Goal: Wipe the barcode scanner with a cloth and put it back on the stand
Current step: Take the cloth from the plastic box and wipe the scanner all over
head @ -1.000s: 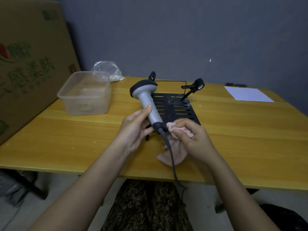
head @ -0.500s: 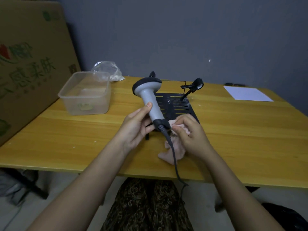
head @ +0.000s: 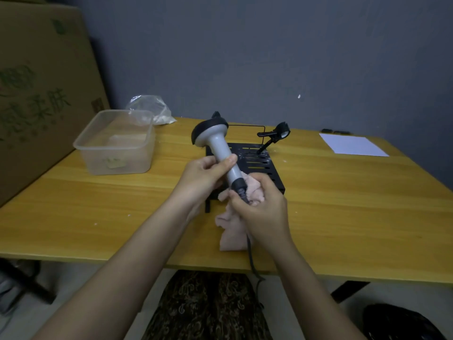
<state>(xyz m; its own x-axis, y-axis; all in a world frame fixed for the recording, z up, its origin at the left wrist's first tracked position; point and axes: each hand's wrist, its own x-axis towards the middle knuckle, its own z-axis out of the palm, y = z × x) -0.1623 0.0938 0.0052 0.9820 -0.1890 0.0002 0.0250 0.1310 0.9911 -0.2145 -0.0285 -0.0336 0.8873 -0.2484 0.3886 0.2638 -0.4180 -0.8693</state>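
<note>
A grey barcode scanner (head: 219, 146) with a black head is held upright above the yellow table (head: 343, 204), head tilted up and to the left. My left hand (head: 204, 175) grips the middle of its handle. My right hand (head: 261, 207) holds a pale pink cloth (head: 232, 229) bunched around the black base of the handle, where the dark cable leaves and hangs over the table's front edge. Behind the hands lies the black slotted stand (head: 272, 168) with its bent holder arm (head: 275, 134), nothing in it.
A clear plastic tub (head: 115, 143) stands at the back left, with a crumpled plastic bag (head: 149, 110) behind it. A white sheet of paper (head: 353, 144) lies at the back right. A large cardboard box (head: 36, 94) leans at the left.
My right hand has brought the cloth up and wrapped it around the base of the scanner's handle. My left hand has closed further around the handle.
</note>
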